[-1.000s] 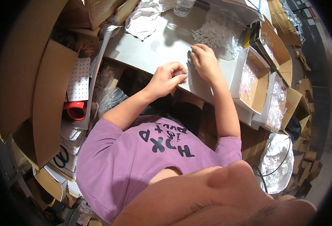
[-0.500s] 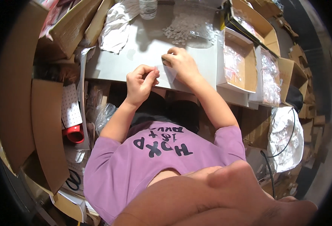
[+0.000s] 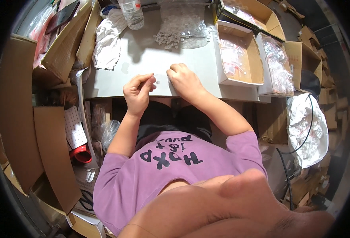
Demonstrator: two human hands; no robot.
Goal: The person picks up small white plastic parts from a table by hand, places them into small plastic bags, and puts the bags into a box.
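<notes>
My left hand [image 3: 137, 93] is raised at the table's near edge, thumb and fingertips pinched together; what they grip, if anything, is too small to make out. Just beside those fingertips shows a small round pale disc [image 3: 158, 82]. My right hand [image 3: 186, 82] rests low over the grey table [image 3: 137, 59], fingers curled round the edge of a small clear plastic bag [image 3: 170, 87], which is faint against the tabletop. Beyond both hands, a pile of small whitish discs [image 3: 169, 40] spills from a large clear bag [image 3: 187, 22].
To the right stand a white-edged carton [image 3: 258, 75] of small clear bags and another box [image 3: 283, 79] of filled bags. A water bottle [image 3: 132, 16] and white cloth [image 3: 107, 43] lie at the back left. Cardboard boxes [image 3: 54, 150] crowd the left side.
The view has shifted, so the table's contents sit further left and higher. My hands have drawn slightly apart, and the clear bag that was plainly stretched between them is now hard to see.
</notes>
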